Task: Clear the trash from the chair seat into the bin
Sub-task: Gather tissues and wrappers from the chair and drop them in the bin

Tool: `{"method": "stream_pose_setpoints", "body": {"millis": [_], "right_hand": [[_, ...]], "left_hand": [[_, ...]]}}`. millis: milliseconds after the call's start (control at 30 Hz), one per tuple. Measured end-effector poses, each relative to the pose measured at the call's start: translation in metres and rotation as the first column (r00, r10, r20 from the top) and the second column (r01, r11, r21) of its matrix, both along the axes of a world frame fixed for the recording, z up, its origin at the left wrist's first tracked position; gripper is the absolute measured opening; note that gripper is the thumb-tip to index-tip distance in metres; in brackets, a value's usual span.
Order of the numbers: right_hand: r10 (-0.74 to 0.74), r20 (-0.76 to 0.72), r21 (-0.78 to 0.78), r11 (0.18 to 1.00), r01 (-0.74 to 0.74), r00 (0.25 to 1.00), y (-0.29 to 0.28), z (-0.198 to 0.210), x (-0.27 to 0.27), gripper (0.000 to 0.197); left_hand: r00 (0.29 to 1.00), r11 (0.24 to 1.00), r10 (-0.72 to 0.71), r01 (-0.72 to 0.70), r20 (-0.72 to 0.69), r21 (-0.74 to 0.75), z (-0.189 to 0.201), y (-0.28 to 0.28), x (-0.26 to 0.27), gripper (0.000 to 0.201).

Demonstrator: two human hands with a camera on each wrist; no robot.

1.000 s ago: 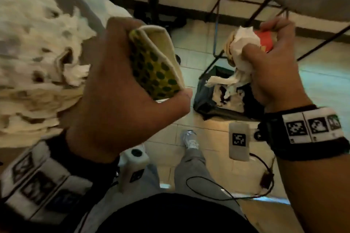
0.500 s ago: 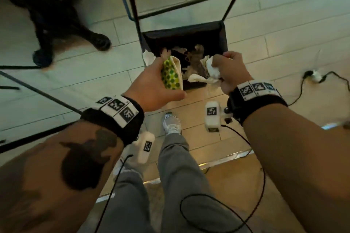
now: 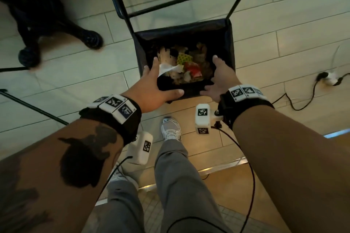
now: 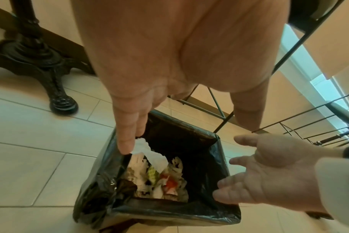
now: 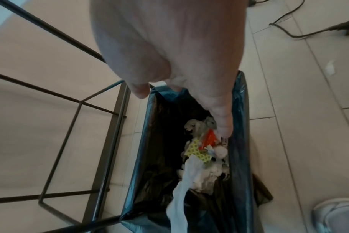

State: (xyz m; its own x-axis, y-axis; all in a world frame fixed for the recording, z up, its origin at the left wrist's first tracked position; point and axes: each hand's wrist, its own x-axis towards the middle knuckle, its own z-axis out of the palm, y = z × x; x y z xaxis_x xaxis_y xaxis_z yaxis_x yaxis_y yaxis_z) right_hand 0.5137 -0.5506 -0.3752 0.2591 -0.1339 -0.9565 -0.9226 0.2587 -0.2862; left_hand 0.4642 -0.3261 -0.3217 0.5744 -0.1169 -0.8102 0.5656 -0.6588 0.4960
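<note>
Head view: both hands spread over bin (image 3: 230,43), floor at 12 o'clock
Left hand (image 3: 151,85): grip wide, white tissue (image 3: 167,67) touching fingertips
Right hand (image 3: 220,79): grip wide, nothing held
Trash (image 3: 189,64): yellow dotted wrapper (image 3: 182,58), red scrap (image 3: 193,68) inside bin

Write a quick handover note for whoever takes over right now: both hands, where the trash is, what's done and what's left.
Left hand: fingers spread over the bin, gripping nothing; a white tissue hangs at its fingertips, seemingly dropping.
Right hand: fingers spread over the bin's right side, holding nothing.
Trash: the yellow dotted wrapper, the red wrapper and crumpled napkins lie inside the black-lined bin, on the tiled floor beside a metal frame.
Done: this handful is in the bin.
Left: confirm the tissue falls in. The chair seat is out of view, so check it for leftovers.
</note>
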Motion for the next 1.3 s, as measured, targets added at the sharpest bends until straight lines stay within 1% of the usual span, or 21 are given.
{"method": "stream_pose_setpoints", "body": {"millis": [67, 133, 167, 233, 300, 367, 433, 533, 600, 667, 767, 833, 900, 933, 1000, 1033, 1100, 1133, 1200, 1233, 1300], "right_hand": [[0.042, -0.020, -0.029, 0.999, -0.042, 0.999, -0.002, 0.006, -0.011, 0.079], [0.150, -0.061, -0.088, 0.984, -0.155, 0.987, -0.001, 0.017, -0.022, 0.069], [0.204, -0.084, -0.112, 0.971, -0.213, 0.975, 0.001, 0.025, -0.027, 0.063], [0.327, -0.124, -0.129, 0.931, -0.342, 0.937, 0.009, 0.043, -0.040, 0.051], [0.499, -0.135, -0.146, 0.844, -0.515, 0.856, 0.020, 0.063, -0.055, 0.039], [0.666, -0.119, -0.201, 0.711, -0.674, 0.737, 0.036, 0.085, -0.068, 0.028], [0.800, -0.074, -0.254, 0.563, -0.787, 0.596, 0.059, 0.112, -0.080, 0.016], [0.931, 0.041, -0.325, 0.356, -0.876, 0.363, 0.110, 0.159, -0.095, 0.015], [0.969, 0.143, -0.404, 0.242, -0.882, 0.200, 0.154, 0.196, -0.105, 0.016], [0.970, 0.241, -0.501, 0.147, -0.853, 0.026, 0.203, 0.235, -0.117, 0.015], [0.922, 0.320, -0.593, 0.016, -0.805, -0.218, 0.280, 0.292, -0.146, 0.021], [0.873, 0.379, -0.618, -0.010, -0.787, -0.308, 0.323, 0.323, -0.167, 0.026], [0.820, 0.415, -0.660, -0.026, -0.751, -0.394, 0.362, 0.347, -0.191, 0.033], [0.789, 0.431, -0.684, -0.031, -0.729, -0.437, 0.380, 0.357, -0.205, 0.038], [0.730, 0.442, -0.730, -0.046, -0.682, -0.522, 0.410, 0.373, -0.230, 0.052], [0.705, 0.420, -0.753, -0.080, -0.653, -0.571, 0.421, 0.378, -0.242, 0.062], [0.661, 0.331, -0.800, -0.182, -0.571, -0.674, 0.440, 0.382, -0.262, 0.083], [0.640, 0.288, -0.818, -0.222, -0.530, -0.712, 0.448, 0.382, -0.270, 0.092], [0.615, 0.231, -0.840, -0.265, -0.473, -0.754, 0.460, 0.378, -0.283, 0.101], [0.607, 0.221, -0.848, -0.268, -0.458, -0.764, 0.465, 0.376, -0.289, 0.103], [0.596, 0.245, -0.862, -0.227, -0.453, -0.765, 0.474, 0.372, -0.300, 0.101]], "left_hand": [[0.999, 0.999, 0.046, -0.046, -0.003, -0.005, 0.008, 0.013, -0.010, 0.144], [0.997, 0.997, 0.078, -0.078, -0.005, -0.021, 0.024, 0.025, -0.024, 0.142], [0.997, 0.997, 0.077, -0.078, -0.009, -0.026, 0.034, 0.030, -0.031, 0.135], [0.998, 0.998, 0.063, -0.063, -0.010, -0.019, 0.059, 0.044, -0.051, 0.109], [0.998, 0.998, 0.056, -0.056, 0.027, -0.018, 0.092, 0.061, -0.074, 0.090], [0.993, 0.996, 0.090, -0.089, 0.072, -0.025, 0.127, 0.081, -0.100, 0.076], [0.980, 0.989, 0.146, -0.141, 0.138, -0.049, 0.165, 0.104, -0.130, 0.064], [0.929, 0.965, 0.264, -0.255, 0.260, -0.068, 0.220, 0.142, -0.182, 0.049], [0.870, 0.934, 0.354, -0.348, 0.344, -0.080, 0.253, 0.168, -0.219, 0.042], [0.782, 0.891, 0.437, -0.443, 0.445, -0.097, 0.282, 0.194, -0.258, 0.037], [0.598, 0.790, 0.529, -0.607, 0.603, -0.091, 0.317, 0.229, -0.321, 0.029], [0.486, 0.709, 0.545, -0.703, 0.683, -0.066, 0.331, 0.244, -0.354, 0.027], [0.382, 0.632, 0.511, -0.774, 0.770, -0.035, 0.339, 0.260, -0.384, 0.025], [0.357, 0.602, 0.467, -0.799, 0.809, 0.005, 0.341, 0.268, -0.399, 0.026], [0.334, 0.530, 0.391, -0.843, 0.858, 0.087, 0.339, 0.282, -0.425, 0.035], [0.325, 0.488, 0.368, -0.865, 0.871, 0.117, 0.337, 0.287, -0.436, 0.041], [0.323, 0.414, 0.308, -0.892, 0.895, 0.180, 0.333, 0.295, -0.455, 0.054], [0.332, 0.383, 0.272, -0.899, 0.903, 0.215, 0.332, 0.298, -0.461, 0.062], [0.357, 0.331, 0.249, -0.905, 0.900, 0.268, 0.327, 0.306, -0.469, 0.086], [0.387, 0.323, 0.263, -0.899, 0.884, 0.297, 0.324, 0.311, -0.471, 0.099], [0.469, 0.348, 0.293, -0.864, 0.833, 0.364, 0.311, 0.320, -0.473, 0.121]]}}
